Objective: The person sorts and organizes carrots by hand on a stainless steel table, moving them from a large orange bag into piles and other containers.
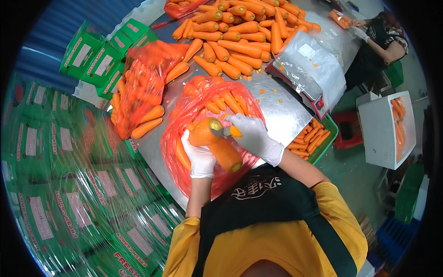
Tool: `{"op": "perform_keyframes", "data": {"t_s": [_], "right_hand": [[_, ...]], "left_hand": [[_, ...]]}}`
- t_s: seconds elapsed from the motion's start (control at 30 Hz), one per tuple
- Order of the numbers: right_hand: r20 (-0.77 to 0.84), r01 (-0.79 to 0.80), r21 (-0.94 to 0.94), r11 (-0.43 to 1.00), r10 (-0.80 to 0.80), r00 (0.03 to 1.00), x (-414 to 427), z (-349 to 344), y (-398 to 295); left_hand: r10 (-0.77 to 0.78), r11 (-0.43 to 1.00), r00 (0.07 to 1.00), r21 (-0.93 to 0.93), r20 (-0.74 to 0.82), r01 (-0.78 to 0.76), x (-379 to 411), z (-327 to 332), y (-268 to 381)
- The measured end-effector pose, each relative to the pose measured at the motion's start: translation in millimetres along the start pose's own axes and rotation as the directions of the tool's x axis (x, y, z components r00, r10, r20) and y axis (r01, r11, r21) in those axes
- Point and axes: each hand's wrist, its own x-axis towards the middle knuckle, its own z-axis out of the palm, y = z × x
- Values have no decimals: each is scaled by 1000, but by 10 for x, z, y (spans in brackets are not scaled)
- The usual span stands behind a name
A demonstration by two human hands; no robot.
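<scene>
My gloved left hand (199, 155) grips a thick carrot (202, 133) from below, its greenish stem end turned up and to the right. In my gloved right hand (254, 138) is a small knife (235, 131) with an orange part by its blade. The blade meets or overlaps the carrot near that stem end; exact contact is unclear. Just below, a second large carrot (226, 156) slants down to the right; whether my left hand also holds it I cannot tell. Both hands are over an opened red plastic bag (173, 128) with more carrots (232, 101) inside.
A carrot pile (238, 34) covers the back of the metal table (283, 117). Left stands another filled red bag (145, 83); right, a scale (311, 97) under clear plastic bags (308, 62). A green crate (325, 145) holds carrots. Wrapped green cartons (76, 194) flank the table. A co-worker (377, 45) handles packed carrots.
</scene>
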Motion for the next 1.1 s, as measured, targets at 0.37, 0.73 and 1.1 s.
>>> {"op": "perform_keyframes", "data": {"t_s": [0.37,0.73,1.1], "right_hand": [[107,-648,436,625,679,726,-227,376,1184],[150,-732,598,326,852,502,-348,-63,1639],[534,-793,563,231,630,563,230,393,1325]], "left_hand": [[37,979,990,192,138,-63,733,620,210],[112,601,992,792,53,-110,3914,1653,828],[-1,2,842,842,539,-539,2015,664,1101]]}}
